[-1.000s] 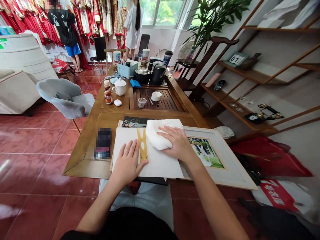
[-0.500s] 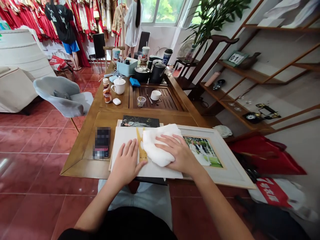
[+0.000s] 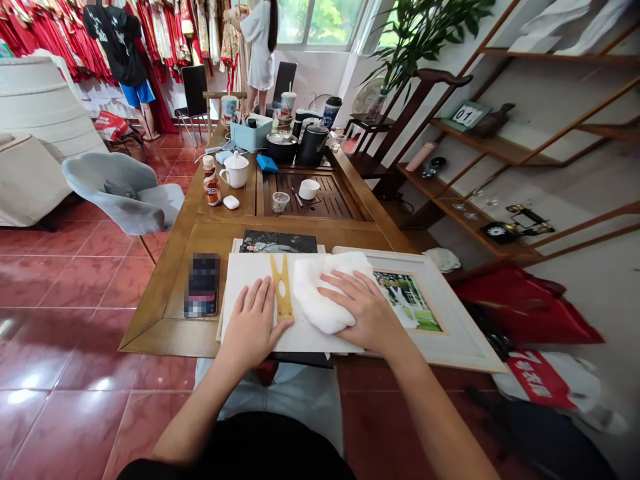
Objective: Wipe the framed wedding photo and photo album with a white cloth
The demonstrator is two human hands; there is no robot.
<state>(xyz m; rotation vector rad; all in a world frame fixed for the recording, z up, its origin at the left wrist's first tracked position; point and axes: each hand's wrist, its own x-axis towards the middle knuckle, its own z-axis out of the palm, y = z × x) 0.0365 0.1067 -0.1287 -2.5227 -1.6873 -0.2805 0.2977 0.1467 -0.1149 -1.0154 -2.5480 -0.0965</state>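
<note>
A white board (image 3: 243,269) lies on the table in front of me, with a gold-coloured stand leg (image 3: 283,308) attached to its face. My left hand (image 3: 253,320) lies flat on the board's left part, fingers spread, the thumb reaching the bottom of the stand leg. My right hand (image 3: 360,307) presses a folded white cloth (image 3: 315,287) onto the board's right part, its fingers spread over the cloth. Partly under the board, a white frame (image 3: 457,327) holds a photo (image 3: 417,303) of two people outdoors. Behind the board, a dark photo (image 3: 280,241) sticks out.
A phone (image 3: 202,283) lies left of the board on the wooden table (image 3: 170,330). Farther back stand a bottle (image 3: 211,183), a lidded white cup (image 3: 235,170), a small white bowl (image 3: 309,189) and a black kettle (image 3: 313,143). Shelves (image 3: 500,147) line the right wall; two people stand far off.
My right hand has slid the cloth a little to the right, uncovering more of the gold-coloured stand leg. My left hand stays in place on the board.
</note>
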